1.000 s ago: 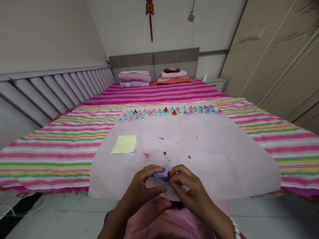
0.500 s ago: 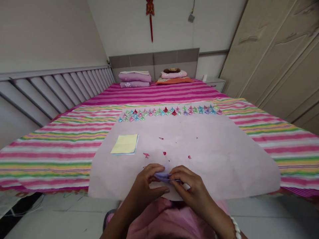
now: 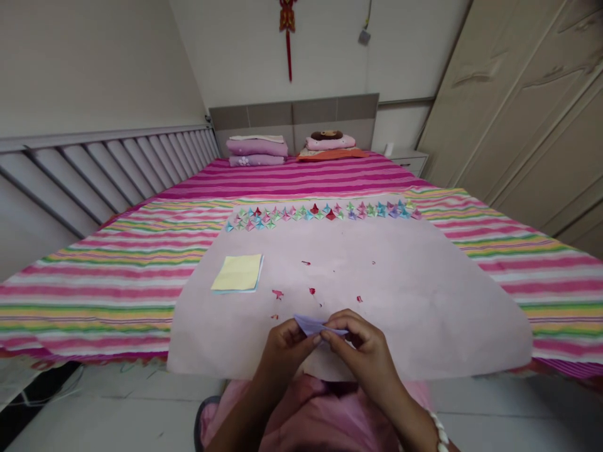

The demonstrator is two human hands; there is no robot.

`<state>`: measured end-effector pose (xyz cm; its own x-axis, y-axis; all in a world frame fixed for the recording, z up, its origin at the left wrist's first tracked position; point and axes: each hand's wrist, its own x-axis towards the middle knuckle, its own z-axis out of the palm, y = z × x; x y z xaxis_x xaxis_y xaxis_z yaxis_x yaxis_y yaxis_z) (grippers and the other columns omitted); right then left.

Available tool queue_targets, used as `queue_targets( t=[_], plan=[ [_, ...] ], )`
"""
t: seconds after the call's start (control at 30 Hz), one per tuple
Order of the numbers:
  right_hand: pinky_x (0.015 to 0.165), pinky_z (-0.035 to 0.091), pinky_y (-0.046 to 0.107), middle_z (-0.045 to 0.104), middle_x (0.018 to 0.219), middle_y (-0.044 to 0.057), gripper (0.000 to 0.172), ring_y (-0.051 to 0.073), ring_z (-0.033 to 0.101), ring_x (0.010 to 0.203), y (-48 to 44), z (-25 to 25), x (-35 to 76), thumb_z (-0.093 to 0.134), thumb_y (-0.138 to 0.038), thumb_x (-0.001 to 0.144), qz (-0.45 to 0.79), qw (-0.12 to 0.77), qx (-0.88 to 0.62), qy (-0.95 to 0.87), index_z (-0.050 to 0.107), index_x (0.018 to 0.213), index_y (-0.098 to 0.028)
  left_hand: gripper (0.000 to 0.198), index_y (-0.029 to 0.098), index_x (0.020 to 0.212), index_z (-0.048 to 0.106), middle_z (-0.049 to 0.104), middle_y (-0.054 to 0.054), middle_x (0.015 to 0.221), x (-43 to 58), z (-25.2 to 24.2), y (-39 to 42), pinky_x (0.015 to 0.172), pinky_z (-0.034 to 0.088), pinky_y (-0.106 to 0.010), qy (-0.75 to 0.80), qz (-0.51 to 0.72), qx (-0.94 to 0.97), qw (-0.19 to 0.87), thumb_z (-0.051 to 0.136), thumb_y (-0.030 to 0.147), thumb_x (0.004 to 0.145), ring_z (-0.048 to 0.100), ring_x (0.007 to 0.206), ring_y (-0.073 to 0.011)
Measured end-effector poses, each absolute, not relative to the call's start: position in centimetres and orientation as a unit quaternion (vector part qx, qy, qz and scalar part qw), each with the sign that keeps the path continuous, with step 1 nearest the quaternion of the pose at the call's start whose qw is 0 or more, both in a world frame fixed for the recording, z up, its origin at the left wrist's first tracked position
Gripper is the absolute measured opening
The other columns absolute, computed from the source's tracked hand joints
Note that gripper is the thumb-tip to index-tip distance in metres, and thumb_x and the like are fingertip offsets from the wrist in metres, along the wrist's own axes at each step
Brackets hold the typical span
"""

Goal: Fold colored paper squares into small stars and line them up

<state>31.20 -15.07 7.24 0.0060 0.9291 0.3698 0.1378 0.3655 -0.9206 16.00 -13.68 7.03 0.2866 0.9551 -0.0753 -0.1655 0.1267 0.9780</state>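
Observation:
A folded piece of purple paper (image 3: pixel 308 324) is pinched between my two hands, just above the near part of a pale sheet (image 3: pixel 424 301). My left hand (image 3: pixel 287 345) grips its left side, thumb on the near edge. On the right, my right hand (image 3: pixel 360 345) holds the other side between thumb and fingers. The paper's left corner points up and outward, and its lower part is hidden behind my fingers. Beyond my hands lie small red scraps (image 3: pixel 311 291). To the left rests a stack of square paper (image 3: pixel 238 273), yellow on top with blue beneath.
Several small folded paper pieces (image 3: pixel 315 209) in many colours line the far edge of the sheet. The sheet lies on a striped bed (image 3: pixel 117 263). Folded bedding (image 3: pixel 257 149) sits by the headboard (image 3: pixel 330 113). A railing (image 3: pixel 117 163) runs along the left.
My left thumb has come up onto the purple paper, where it was apart before. The paper has turned, and its left corner now stands out more clearly as a point.

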Motion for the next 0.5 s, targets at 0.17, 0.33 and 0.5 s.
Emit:
queue_targets(
  t=[0.17, 0.33, 0.5],
  plan=[
    [0.070, 0.049, 0.030, 0.062, 0.086, 0.006, 0.008, 0.019, 0.060, 0.080, -15.0, 7.9, 31.6, 0.066, -0.026, 0.078, 0.378, 0.521, -0.417, -0.642, 0.070, 0.076, -0.020, 0.026, 0.018, 0.082, 0.052, 0.065, 0.003, 0.065, 15.8, 6.9, -13.5, 0.061, 0.045, -0.024, 0.424, 0.448, 0.513, 0.597, 0.072, 0.020, 0.067, 0.059, 0.062, -0.0120],
    [0.070, 0.048, 0.029, 0.062, 0.082, 0.006, 0.014, 0.018, 0.060, 0.077, -14.8, 8.1, 32.0, 0.063, -0.030, 0.081, 0.433, 0.483, -0.404, -0.645, 0.072, 0.076, -0.020, 0.034, 0.020, 0.084, 0.041, 0.055, 0.009, 0.059, 15.2, 6.9, -13.2, 0.053, 0.038, -0.019, 0.435, 0.428, 0.552, 0.569, 0.070, 0.015, 0.067, 0.052, 0.055, -0.0078],
    [0.068, 0.048, 0.028, 0.062, 0.079, 0.005, 0.017, 0.016, 0.059, 0.075, -14.5, 7.3, 32.2, 0.068, -0.035, 0.076, 0.472, 0.516, -0.410, -0.585, 0.070, 0.073, -0.018, 0.036, 0.021, 0.081, 0.038, 0.057, 0.005, 0.071, 15.1, 7.1, -13.4, 0.061, 0.044, -0.021, 0.398, 0.455, 0.537, 0.588, 0.070, 0.014, 0.066, 0.057, 0.064, -0.0091]
  ],
)
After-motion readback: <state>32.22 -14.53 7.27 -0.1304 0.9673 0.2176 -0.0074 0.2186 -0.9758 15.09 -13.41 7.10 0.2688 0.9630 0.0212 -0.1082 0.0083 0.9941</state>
